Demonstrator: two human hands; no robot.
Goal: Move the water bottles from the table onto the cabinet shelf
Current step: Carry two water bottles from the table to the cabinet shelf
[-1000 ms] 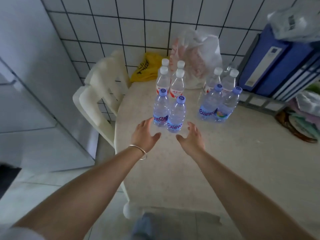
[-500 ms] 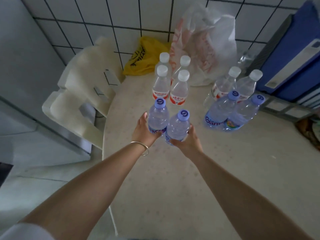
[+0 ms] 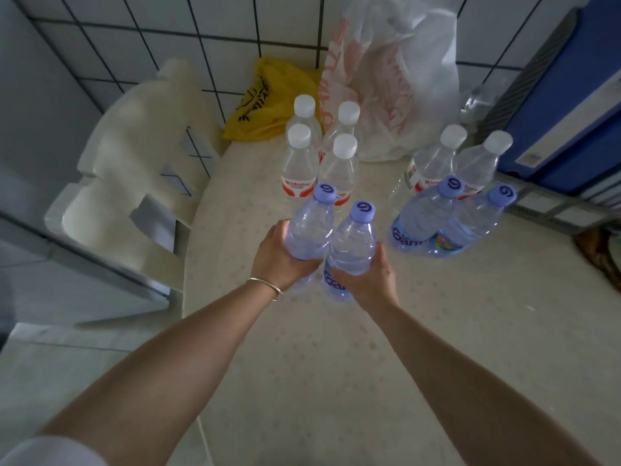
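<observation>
2 purple-capped bottles gripped upright, left hand [image 3: 277, 255] round 1 [image 3: 311, 230], right hand [image 3: 368, 275] round the other [image 3: 353, 245], above worktop [image 3: 336, 364]

This looks like a plain home kitchen or utility corner: white wall tiles [image 3: 215, 25] with dark grout, a cream plastic chair [image 3: 134, 183] pushed against a patterned tabletop [image 3: 336, 381], and shopping bags [image 3: 393, 79] (one white, one yellow) slumped by the wall.
</observation>
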